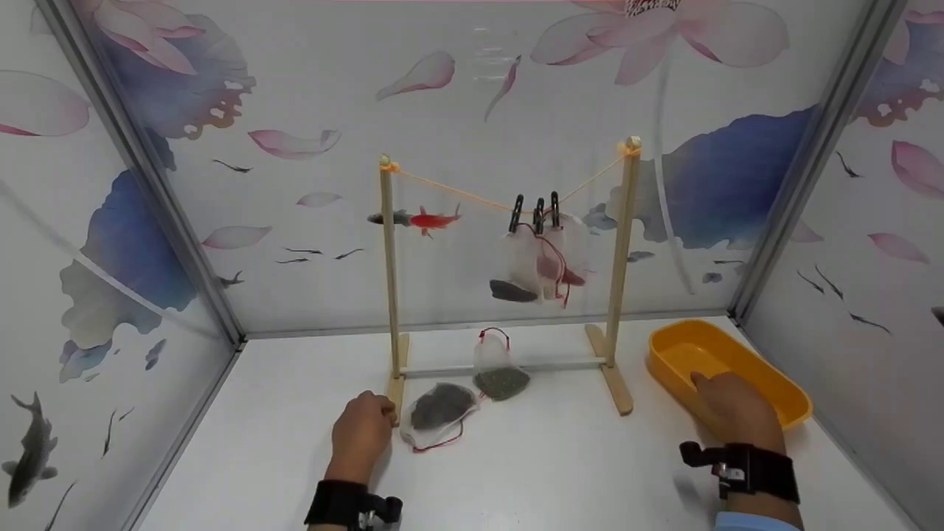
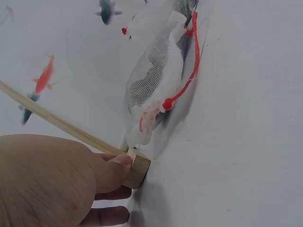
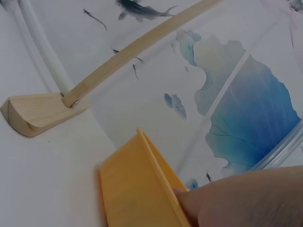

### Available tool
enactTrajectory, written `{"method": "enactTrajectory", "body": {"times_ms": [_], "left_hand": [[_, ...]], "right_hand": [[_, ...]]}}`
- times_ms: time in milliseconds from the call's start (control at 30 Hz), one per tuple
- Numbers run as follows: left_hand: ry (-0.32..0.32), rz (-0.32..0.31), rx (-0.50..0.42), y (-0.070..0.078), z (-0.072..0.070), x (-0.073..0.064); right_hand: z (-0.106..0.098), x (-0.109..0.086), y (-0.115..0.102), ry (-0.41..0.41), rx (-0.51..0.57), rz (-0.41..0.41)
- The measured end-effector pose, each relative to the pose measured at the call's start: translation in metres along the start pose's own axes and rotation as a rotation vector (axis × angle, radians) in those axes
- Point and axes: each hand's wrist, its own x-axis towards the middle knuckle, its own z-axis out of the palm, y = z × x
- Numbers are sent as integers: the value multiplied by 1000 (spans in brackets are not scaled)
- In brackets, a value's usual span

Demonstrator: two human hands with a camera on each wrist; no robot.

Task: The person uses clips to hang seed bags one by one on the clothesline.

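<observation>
My left hand [image 1: 363, 431] pinches the front end of the stand's left wooden foot [image 2: 138, 171] between thumb and fingers. On the table right of it lies a mesh bag with dark filling and a red drawstring [image 1: 442, 413]. Another such bag [image 1: 501, 376] is just behind, by the stand's white crossbar [image 1: 560, 364]. My right hand [image 1: 737, 405] grips the near side of a yellow-orange plastic tub [image 1: 726, 346]; part of the hand is inside the rim, and the other fingers are hidden. From the sagging cord [image 1: 457, 189], black clips [image 1: 539, 214] hold mesh bags [image 1: 523, 258].
Two wooden posts [image 1: 622, 251] carry the cord, and the right one stands on a wooden foot [image 1: 616, 383] left of the tub. Panels printed with flowers and fish [image 1: 310, 74] enclose the white table [image 1: 531, 464] at the back and both sides.
</observation>
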Motion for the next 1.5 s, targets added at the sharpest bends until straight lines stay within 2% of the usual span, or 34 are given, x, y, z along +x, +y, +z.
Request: {"method": "enactTrajectory", "body": {"times_ms": [100, 267, 367, 567, 733, 867, 1000, 1167, 1300, 1400, 1500], "left_hand": [[-2, -9, -4, 0, -1, 1], [-7, -16, -15, 0, 0, 0], [-10, -13, -12, -2, 1, 1], [-21, -12, -15, -1, 1, 3], [-36, -13, -3, 2, 0, 5], [-24, 9, 4, 6, -7, 6], [20, 59, -27, 26, -17, 8], [37, 131, -74, 67, -28, 7], [38, 201, -111, 101, -29, 1], [-3, 269, -159, 120, -22, -6], [-68, 323, -191, 133, -13, -12]], "right_hand": [[0, 6, 1, -20, 201, 81], [1, 7, -4, -9, 328, 81], [1, 8, -8, 62, 370, 94], [-2, 10, -15, 257, 437, 112], [-6, 7, -34, 374, 527, 55], [-7, 7, -67, 354, 676, -18], [-7, 7, -104, 267, 730, -68], [1, 7, -151, 210, 648, -180], [15, 6, -185, 177, 535, -291], [29, 7, -207, 157, 486, -368], [44, 8, -223, 155, 525, -422]]}}
